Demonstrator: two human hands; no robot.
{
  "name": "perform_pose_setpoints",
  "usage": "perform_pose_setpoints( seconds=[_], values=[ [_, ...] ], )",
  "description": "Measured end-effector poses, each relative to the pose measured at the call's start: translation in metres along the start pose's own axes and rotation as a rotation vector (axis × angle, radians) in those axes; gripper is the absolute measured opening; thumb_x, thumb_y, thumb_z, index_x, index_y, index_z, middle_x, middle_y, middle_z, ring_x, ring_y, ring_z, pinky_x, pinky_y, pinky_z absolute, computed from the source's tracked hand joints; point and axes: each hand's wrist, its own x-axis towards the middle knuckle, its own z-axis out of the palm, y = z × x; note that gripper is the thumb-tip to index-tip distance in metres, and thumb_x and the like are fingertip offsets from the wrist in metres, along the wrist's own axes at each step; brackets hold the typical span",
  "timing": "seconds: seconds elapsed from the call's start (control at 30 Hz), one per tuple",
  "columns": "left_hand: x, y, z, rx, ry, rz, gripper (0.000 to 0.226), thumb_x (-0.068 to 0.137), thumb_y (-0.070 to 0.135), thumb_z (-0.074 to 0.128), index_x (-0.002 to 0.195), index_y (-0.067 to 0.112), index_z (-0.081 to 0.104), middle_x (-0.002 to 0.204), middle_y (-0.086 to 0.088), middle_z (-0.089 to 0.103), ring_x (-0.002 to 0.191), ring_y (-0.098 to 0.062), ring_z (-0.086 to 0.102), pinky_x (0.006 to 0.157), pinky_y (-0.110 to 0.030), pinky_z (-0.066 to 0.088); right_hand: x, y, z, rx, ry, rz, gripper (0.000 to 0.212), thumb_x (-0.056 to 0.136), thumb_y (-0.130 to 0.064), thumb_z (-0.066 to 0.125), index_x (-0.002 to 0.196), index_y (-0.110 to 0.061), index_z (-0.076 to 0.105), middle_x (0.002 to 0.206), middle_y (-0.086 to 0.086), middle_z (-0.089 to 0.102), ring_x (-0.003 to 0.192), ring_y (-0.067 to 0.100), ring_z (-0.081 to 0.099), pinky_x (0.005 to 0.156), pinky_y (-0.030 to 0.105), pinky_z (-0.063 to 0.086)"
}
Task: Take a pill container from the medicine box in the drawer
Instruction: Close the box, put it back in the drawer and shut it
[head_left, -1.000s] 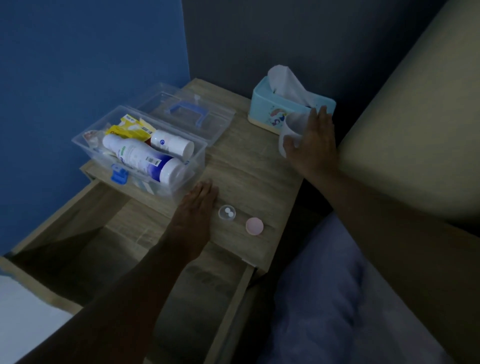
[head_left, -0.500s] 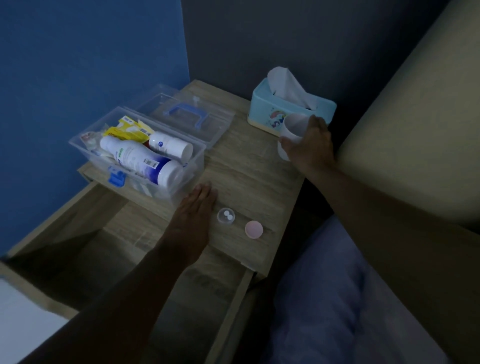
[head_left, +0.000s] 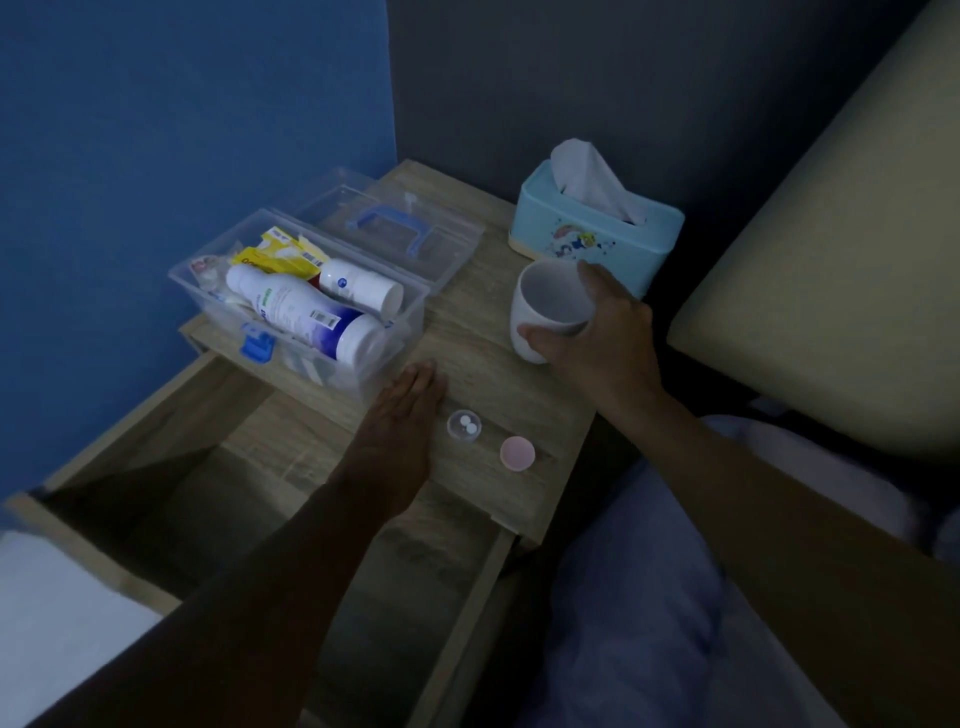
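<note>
Pill container (head_left: 464, 426), small, clear and uncapped with two white tablets inside, sits on the wooden surface (head_left: 483, 358) beside its pink lid (head_left: 517, 453), already out of the open medicine box (head_left: 306, 306). Left hand (head_left: 400, 431) lies flat and empty just beside it; right hand (head_left: 597, 332) is wrapped around a white cup (head_left: 545, 306). Fetching looks done; the likely next move is bringing cup and tablets together.

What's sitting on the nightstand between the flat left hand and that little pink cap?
In the head view, a small clear pill container holding two white pills lies between the left hand and the pink cap.
</note>
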Motion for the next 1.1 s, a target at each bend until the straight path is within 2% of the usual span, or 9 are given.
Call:
perform_pose_setpoints(
  seconds=[0.1,0.2,0.33,0.43,0.57,0.67,0.77,0.93,1.1],
  values=[
    [0.001,0.001,0.000,-0.015,-0.011,-0.011,0.072,0.091,0.013,0.057,0.152,0.010,0.019,0.162,-0.009,0.013,0.150,-0.020,0.006,0.123,-0.037,0.005,-0.012,-0.004,0.000,0.022,-0.004,0.010,0.070,0.064,-0.046,0.084,0.124,-0.021,0.057,0.108,-0.019,0.048,0.096,-0.011,0.040,0.078,0.006,0.033],
    [0.001,0.001,-0.001,-0.016,-0.026,-0.032,0.074,0.091,0.017,0.059,0.152,0.012,0.018,0.162,-0.007,0.011,0.150,-0.019,0.005,0.123,-0.037,0.006,-0.021,-0.008,0.000,0.020,-0.021,-0.002,0.072,0.063,-0.046,0.085,0.124,-0.021,0.057,0.107,-0.019,0.048,0.097,-0.010,0.041,0.076,0.002,0.029],
    [0.001,0.001,0.000,-0.002,-0.012,-0.033,0.076,0.089,0.018,0.062,0.152,0.013,0.019,0.162,-0.007,0.012,0.150,-0.019,0.006,0.120,-0.033,0.003,-0.027,-0.014,0.001,0.028,-0.041,-0.003,0.071,0.062,-0.045,0.086,0.121,-0.019,0.058,0.112,-0.008,0.062,0.098,-0.002,0.047,0.079,0.016,0.039],
    [0.001,-0.001,0.002,0.006,-0.013,-0.026,0.077,0.089,0.019,0.061,0.152,0.013,0.018,0.162,-0.007,0.011,0.150,-0.018,0.005,0.117,-0.028,-0.002,-0.029,-0.017,0.003,0.024,-0.044,0.007,0.071,0.062,-0.044,0.087,0.121,-0.020,0.058,0.105,-0.013,0.056,0.096,-0.002,0.047,0.074,0.010,0.036],
    [0.001,-0.001,0.002,0.000,-0.018,-0.028,0.079,0.087,0.019,0.063,0.152,0.012,0.018,0.162,-0.008,0.012,0.150,-0.019,0.005,0.116,-0.028,-0.003,-0.036,-0.020,0.005,0.017,-0.028,0.028,0.071,0.060,-0.043,0.087,0.121,-0.019,0.059,0.103,-0.017,0.052,0.094,-0.003,0.046,0.076,0.013,0.035],
    [0.001,0.000,0.002,-0.011,-0.029,-0.042,0.078,0.088,0.018,0.061,0.152,0.013,0.017,0.162,-0.008,0.012,0.150,-0.019,0.005,0.121,-0.034,0.002,-0.039,-0.023,0.006,0.013,-0.019,0.029,0.072,0.061,-0.041,0.088,0.122,-0.017,0.059,0.109,-0.009,0.061,0.095,0.001,0.049,0.078,0.017,0.037],
    [0.003,-0.001,0.001,-0.026,-0.065,-0.064,0.078,0.089,0.023,0.060,0.153,0.015,0.015,0.162,-0.007,0.010,0.150,-0.019,0.004,0.122,-0.038,0.006,-0.042,-0.026,0.009,-0.002,-0.043,0.041,0.071,0.063,-0.040,0.087,0.123,-0.016,0.058,0.117,-0.001,0.064,0.104,0.012,0.059,0.081,0.019,0.039],
    [0.005,-0.001,-0.007,-0.063,-0.182,-0.084,0.085,0.088,0.026,0.062,0.153,0.017,0.009,0.163,-0.006,0.004,0.150,-0.020,-0.001,0.121,-0.039,0.002,-0.047,-0.031,0.011,-0.106,-0.119,0.043,0.082,0.074,-0.040,0.081,0.140,-0.011,0.043,0.134,0.003,0.053,0.123,0.022,0.052,0.097,0.031,0.045],
    [-0.003,0.002,-0.026,-0.116,-0.254,-0.086,0.081,0.089,0.019,0.060,0.154,0.018,0.011,0.163,-0.005,0.004,0.150,-0.021,0.000,0.119,-0.038,0.001,-0.047,-0.036,0.009,-0.164,-0.186,0.052,0.088,0.077,-0.043,0.078,0.145,-0.011,0.032,0.142,0.006,0.045,0.128,0.026,0.048,0.098,0.034,0.044]
  ],
)
